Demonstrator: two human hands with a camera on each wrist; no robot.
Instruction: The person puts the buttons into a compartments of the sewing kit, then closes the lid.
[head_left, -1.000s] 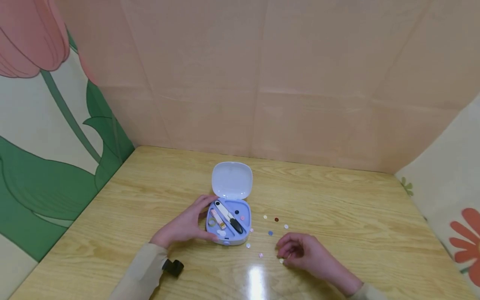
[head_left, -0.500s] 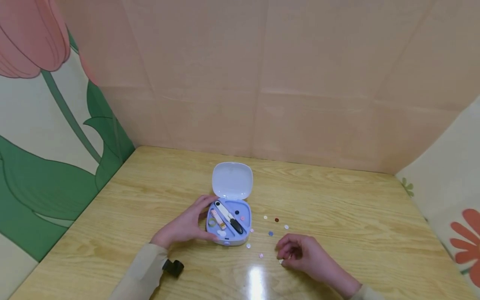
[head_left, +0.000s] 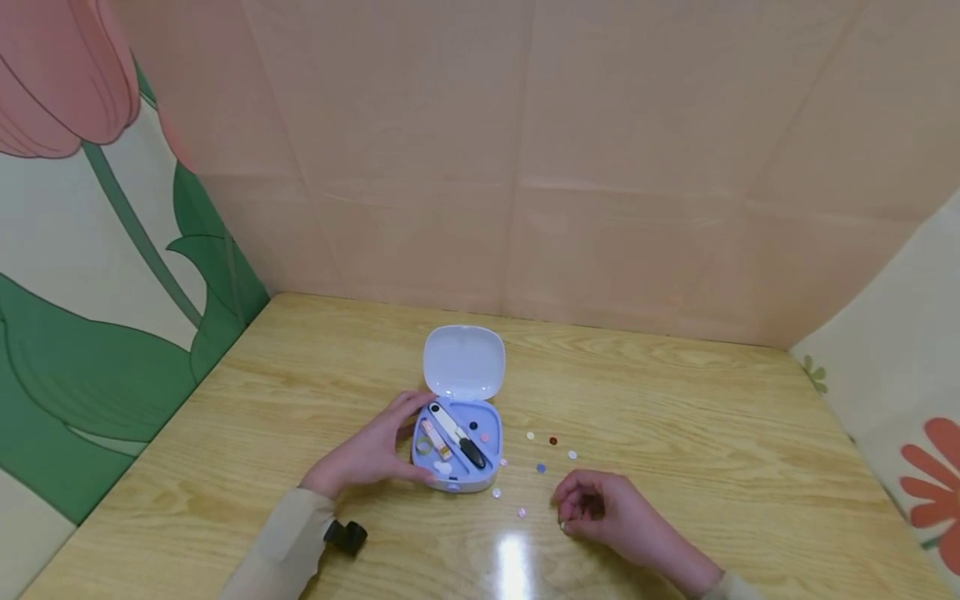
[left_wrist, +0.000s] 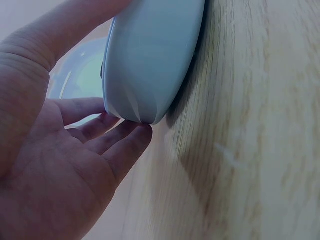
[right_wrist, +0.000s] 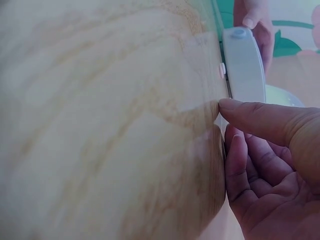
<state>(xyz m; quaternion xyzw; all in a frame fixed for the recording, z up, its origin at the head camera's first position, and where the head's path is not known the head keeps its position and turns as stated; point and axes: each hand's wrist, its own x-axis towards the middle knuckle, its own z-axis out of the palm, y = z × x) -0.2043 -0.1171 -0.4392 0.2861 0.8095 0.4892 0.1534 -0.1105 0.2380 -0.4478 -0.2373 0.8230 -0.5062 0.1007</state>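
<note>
The left hand (head_left: pixel 367 457) is gripping the blue box (head_left: pixel 476 484) by its side, likely to steady it. The right hand (head_left: pixel 611 508) is pinching a pale button (head_left: pixel 562 526); 7 loose buttons (head_left: pixel 542 468) are lying near its fingertips.

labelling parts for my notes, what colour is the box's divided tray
Periwinkle blue; the tray shows best in the head view.

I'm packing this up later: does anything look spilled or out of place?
The loose buttons stand out: several lie scattered on the table, right of the open box in the head view, while a black button and a pink button sit inside it. Whether they spilled, I can't tell. I see no damage.
</note>
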